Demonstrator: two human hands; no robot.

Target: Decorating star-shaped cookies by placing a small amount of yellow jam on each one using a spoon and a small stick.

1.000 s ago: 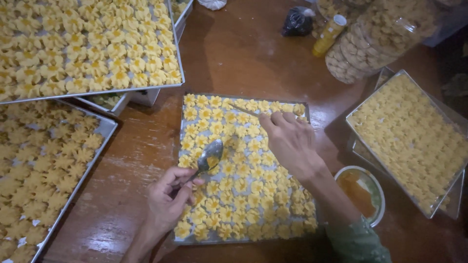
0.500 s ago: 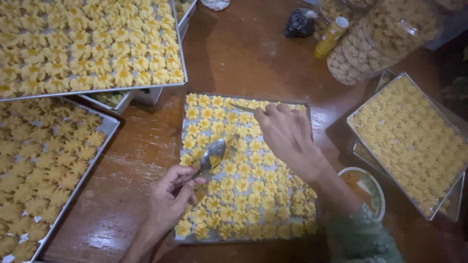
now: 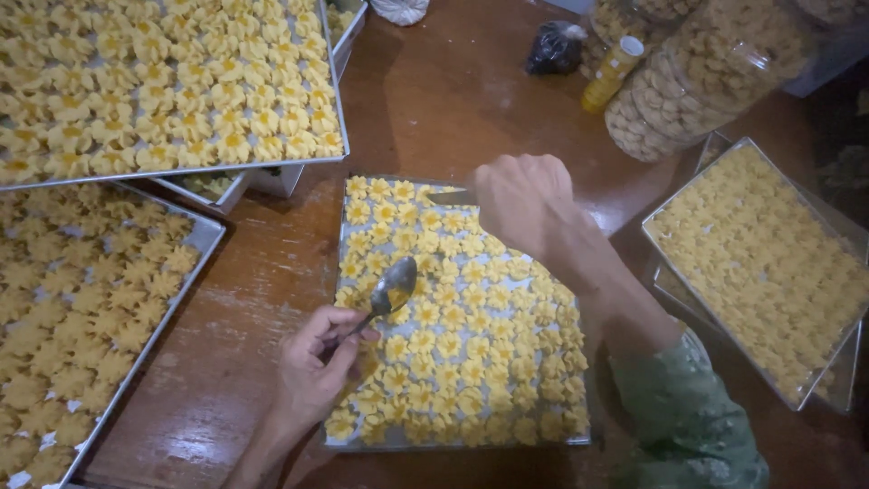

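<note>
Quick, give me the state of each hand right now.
Left hand: closed on a metal spoon over the tray of flower-shaped cookies.
Right hand: closed on a thin metal tool; what kind cannot be told.

the right hand (image 3: 520, 204) covers most of a thin metal tool (image 3: 450, 196); only its tip shows left of the fingers. the spoon (image 3: 391, 292) handle disappears inside the left hand (image 3: 317, 367) fingers.

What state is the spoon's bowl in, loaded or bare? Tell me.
Loaded: the spoon, held by the left hand over the middle tray, carries a yellowish dab in its bowl.
</note>
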